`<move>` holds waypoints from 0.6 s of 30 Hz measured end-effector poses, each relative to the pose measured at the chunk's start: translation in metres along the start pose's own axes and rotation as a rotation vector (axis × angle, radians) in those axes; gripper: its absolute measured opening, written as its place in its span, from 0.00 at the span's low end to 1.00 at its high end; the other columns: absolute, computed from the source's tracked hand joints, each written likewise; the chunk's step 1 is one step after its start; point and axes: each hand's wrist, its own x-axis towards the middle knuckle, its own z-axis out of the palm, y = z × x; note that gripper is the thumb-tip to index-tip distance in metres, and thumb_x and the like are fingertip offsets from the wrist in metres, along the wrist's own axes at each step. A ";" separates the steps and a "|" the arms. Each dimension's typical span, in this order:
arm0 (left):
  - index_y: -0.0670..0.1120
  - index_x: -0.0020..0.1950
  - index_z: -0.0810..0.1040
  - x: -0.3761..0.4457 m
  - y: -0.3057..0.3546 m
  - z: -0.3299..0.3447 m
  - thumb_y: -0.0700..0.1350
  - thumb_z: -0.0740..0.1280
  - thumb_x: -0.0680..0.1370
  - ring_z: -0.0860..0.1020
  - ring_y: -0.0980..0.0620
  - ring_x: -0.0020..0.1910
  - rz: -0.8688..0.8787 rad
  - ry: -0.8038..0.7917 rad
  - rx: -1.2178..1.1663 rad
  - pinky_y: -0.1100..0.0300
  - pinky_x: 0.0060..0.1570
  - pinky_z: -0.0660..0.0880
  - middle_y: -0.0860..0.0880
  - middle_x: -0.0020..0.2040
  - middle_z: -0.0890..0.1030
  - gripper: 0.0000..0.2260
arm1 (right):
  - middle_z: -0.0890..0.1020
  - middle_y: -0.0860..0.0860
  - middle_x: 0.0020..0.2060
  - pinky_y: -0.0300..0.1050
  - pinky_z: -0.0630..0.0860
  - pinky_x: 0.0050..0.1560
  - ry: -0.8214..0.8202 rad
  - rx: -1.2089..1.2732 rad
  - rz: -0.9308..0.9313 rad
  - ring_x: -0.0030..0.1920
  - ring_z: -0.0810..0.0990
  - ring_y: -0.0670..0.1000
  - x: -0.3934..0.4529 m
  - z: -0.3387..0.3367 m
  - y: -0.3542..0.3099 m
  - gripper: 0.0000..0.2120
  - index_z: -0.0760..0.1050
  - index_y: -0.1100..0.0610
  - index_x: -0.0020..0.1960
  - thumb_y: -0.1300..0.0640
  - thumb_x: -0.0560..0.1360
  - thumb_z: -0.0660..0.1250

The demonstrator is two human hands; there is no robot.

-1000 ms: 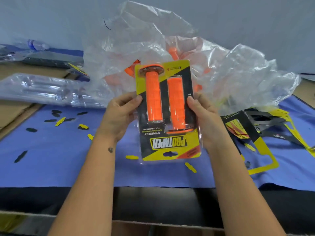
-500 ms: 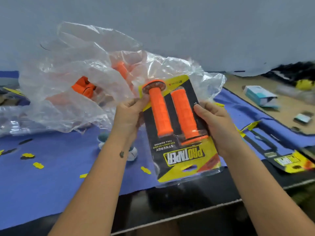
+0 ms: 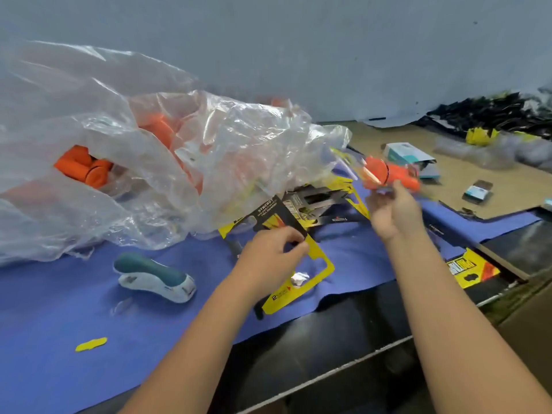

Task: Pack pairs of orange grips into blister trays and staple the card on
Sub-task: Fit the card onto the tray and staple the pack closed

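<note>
Filled pack [image 3: 388, 174], blurred, off to the right at right hand [image 3: 391, 210], grip unreadable; left hand [image 3: 270, 255] pinches a fresh card [image 3: 298, 264] on the cloth [image 3: 59, 309], stapler [image 3: 155, 277] near, loose grips [image 3: 86, 168] bagged.

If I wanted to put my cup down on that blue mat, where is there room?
The blue mat is bare in front of the stapler, save one yellow scrap. It is crowded behind, under the plastic bag, and around the left hand, where printed cards lie.
</note>
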 end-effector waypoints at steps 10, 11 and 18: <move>0.56 0.72 0.70 -0.008 -0.030 0.018 0.52 0.63 0.78 0.51 0.55 0.77 0.088 -0.060 0.182 0.51 0.75 0.52 0.53 0.77 0.63 0.21 | 0.77 0.47 0.33 0.44 0.70 0.35 -0.018 -1.044 -0.224 0.36 0.73 0.49 -0.036 0.010 0.083 0.06 0.76 0.54 0.41 0.55 0.75 0.64; 0.54 0.69 0.73 -0.008 -0.030 0.017 0.49 0.64 0.77 0.53 0.55 0.77 0.112 -0.010 0.136 0.54 0.75 0.53 0.52 0.76 0.65 0.19 | 0.77 0.46 0.32 0.46 0.69 0.37 -0.082 -1.096 -0.246 0.36 0.74 0.49 -0.042 0.013 0.091 0.07 0.76 0.53 0.39 0.53 0.75 0.64; 0.45 0.59 0.81 -0.003 -0.033 -0.032 0.37 0.66 0.76 0.71 0.60 0.58 0.099 0.263 -0.077 0.81 0.57 0.59 0.52 0.58 0.78 0.13 | 0.80 0.50 0.32 0.46 0.70 0.36 -0.272 -1.430 -0.392 0.37 0.77 0.53 -0.042 0.023 0.108 0.08 0.80 0.54 0.40 0.58 0.76 0.66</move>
